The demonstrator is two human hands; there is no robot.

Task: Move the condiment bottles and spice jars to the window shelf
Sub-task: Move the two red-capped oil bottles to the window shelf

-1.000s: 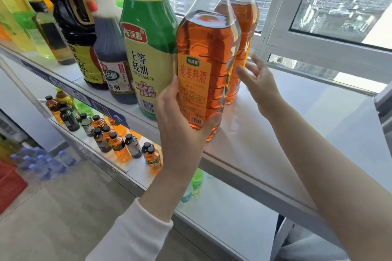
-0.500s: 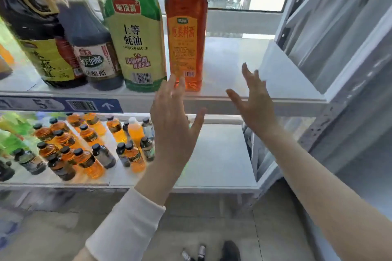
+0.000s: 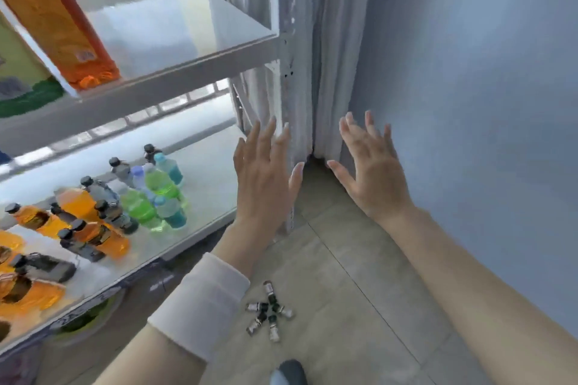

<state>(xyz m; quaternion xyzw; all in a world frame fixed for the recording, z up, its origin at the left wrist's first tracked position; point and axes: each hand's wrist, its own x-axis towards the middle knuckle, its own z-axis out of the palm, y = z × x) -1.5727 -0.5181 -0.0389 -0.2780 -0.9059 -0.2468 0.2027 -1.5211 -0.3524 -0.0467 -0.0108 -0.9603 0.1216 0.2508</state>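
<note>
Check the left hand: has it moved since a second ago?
Yes. The left hand released the orange bottle and dropped below the window shelf, rightward.

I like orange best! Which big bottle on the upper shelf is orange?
The right-hand bottle, orange all over; its neighbour on the left is yellow and green.

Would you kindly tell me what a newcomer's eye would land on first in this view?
First, the left grip and right grip, bare hands with fingers spread and holding nothing, at mid-frame before the white curtain. Next, the tall orange bottle on the upper shelf at top left, and the colourful small bottles crowding the lower shelf. A cluster of tiny jars lies on the floor near the bottom centre.
</note>
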